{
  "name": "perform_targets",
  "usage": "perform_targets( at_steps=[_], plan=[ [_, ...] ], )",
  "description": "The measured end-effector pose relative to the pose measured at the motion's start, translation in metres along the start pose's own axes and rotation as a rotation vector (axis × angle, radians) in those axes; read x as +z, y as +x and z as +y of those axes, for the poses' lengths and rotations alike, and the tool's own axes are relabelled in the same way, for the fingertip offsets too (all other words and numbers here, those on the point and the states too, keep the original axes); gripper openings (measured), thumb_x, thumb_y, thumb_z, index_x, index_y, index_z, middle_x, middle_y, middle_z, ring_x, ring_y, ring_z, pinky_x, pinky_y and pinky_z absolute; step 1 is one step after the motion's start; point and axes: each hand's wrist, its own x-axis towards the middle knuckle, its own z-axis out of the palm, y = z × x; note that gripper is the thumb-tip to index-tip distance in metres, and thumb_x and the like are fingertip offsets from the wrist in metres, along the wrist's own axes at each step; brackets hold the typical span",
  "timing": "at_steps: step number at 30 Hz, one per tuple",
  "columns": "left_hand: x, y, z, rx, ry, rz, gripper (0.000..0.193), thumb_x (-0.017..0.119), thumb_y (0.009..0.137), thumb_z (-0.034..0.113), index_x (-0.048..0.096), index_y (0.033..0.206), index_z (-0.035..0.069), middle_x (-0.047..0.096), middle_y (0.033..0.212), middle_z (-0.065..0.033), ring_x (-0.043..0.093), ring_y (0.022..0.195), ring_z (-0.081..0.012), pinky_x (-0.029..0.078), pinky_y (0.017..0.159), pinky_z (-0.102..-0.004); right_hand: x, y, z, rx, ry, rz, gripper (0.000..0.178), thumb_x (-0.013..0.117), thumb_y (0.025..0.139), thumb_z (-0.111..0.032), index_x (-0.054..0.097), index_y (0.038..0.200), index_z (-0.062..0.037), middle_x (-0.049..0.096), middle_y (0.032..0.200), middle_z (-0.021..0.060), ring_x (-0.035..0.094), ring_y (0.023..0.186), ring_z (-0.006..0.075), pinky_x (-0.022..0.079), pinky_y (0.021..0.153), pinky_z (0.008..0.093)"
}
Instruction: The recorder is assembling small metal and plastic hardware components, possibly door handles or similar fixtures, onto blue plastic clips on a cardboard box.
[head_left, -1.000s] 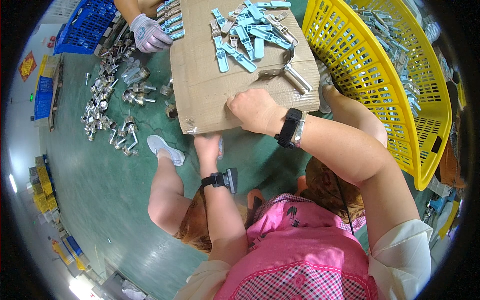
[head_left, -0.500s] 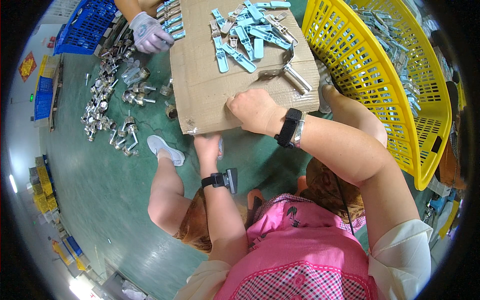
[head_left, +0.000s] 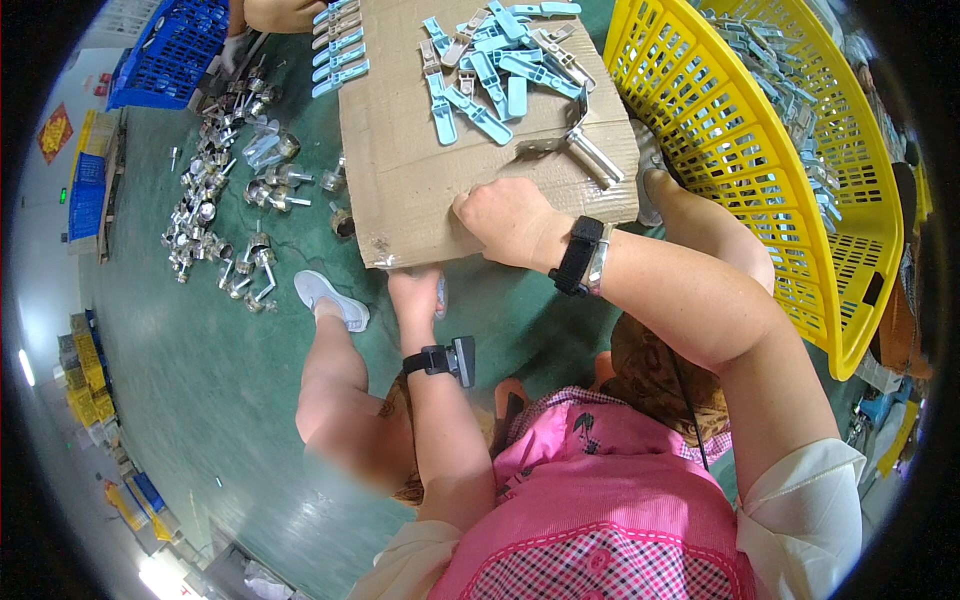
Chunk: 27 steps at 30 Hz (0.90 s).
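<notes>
My right hand (head_left: pixel 505 215) is closed in a fist on the near part of a cardboard sheet (head_left: pixel 400 190); what its fingers hold, if anything, is hidden. Just below the sheet's near edge is my left hand (head_left: pixel 412 295), fingers curled and partly covered by the cardboard. A light blue plastic handle (head_left: pixel 441 298) shows beside its palm, apparently gripped. Beyond my right hand stands a metal bracket with a rod (head_left: pixel 595 160). Farther back lies a loose pile of light blue and beige plastic handles (head_left: pixel 490 75). More handles (head_left: pixel 340 75) line the sheet's far left edge.
A yellow plastic basket (head_left: pixel 740 150) holding similar blue pieces is tilted close on the right. Many metal cup-shaped parts (head_left: pixel 205 200) lie on the green floor at left. Behind them are a blue crate (head_left: pixel 175 60) and a co-worker's gloved hand (head_left: pixel 232 52).
The co-worker's gloved hand has moved from the cardboard's left edge back toward the metal parts at the far left. My hands have stayed in place.
</notes>
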Motion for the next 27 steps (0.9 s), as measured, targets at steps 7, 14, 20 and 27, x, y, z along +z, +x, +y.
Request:
perform_targets(
  at_steps=[7, 14, 20, 27],
  plan=[
    [0.0010, -0.0013, 0.0021, 0.000, -0.014, 0.007, 0.055, 0.073, 0.071, 0.014, 0.045, 0.116, -0.001, 0.060, 0.083, -0.0133, 0.048, 0.039, -0.0154, 0.034, 0.031, -0.0273, 0.0018, 0.0005, 0.0005, -0.001, 0.003, 0.017, 0.032, 0.073, 0.067, -0.017, 0.059, 0.091, -0.0023, 0.066, 0.084, 0.0138, 0.066, 0.081, 0.0289, 0.053, 0.067, 0.0361],
    [0.0008, -0.0045, 0.0071, -0.023, -0.018, -0.002, 0.054, 0.072, 0.072, 0.013, 0.045, 0.116, -0.002, 0.061, 0.082, -0.0136, 0.048, 0.039, -0.0154, 0.033, 0.031, -0.0273, 0.0029, 0.0009, 0.0013, -0.002, -0.003, 0.018, 0.034, 0.074, 0.066, -0.019, 0.059, 0.092, -0.0024, 0.065, 0.085, 0.0137, 0.065, 0.081, 0.0288, 0.053, 0.068, 0.0360],
    [-0.0005, -0.0028, 0.0044, 0.037, 0.010, -0.001, 0.048, 0.073, 0.073, 0.019, 0.050, 0.109, -0.005, 0.060, 0.076, -0.0123, 0.051, 0.042, -0.0162, 0.038, 0.032, -0.0280, 0.0020, 0.0004, 0.0008, -0.010, -0.008, 0.022, 0.035, 0.074, 0.065, -0.018, 0.058, 0.092, -0.0023, 0.065, 0.085, 0.0140, 0.065, 0.081, 0.0286, 0.052, 0.067, 0.0358],
    [0.0006, -0.0028, 0.0021, 0.047, -0.012, 0.010, 0.047, 0.072, 0.073, 0.018, 0.052, 0.108, -0.005, 0.060, 0.076, -0.0120, 0.051, 0.042, -0.0155, 0.038, 0.032, -0.0279, 0.0045, 0.0011, 0.0016, -0.011, -0.010, 0.036, 0.034, 0.074, 0.065, -0.018, 0.058, 0.091, -0.0024, 0.065, 0.083, 0.0137, 0.065, 0.080, 0.0286, 0.052, 0.067, 0.0358]
  ],
)
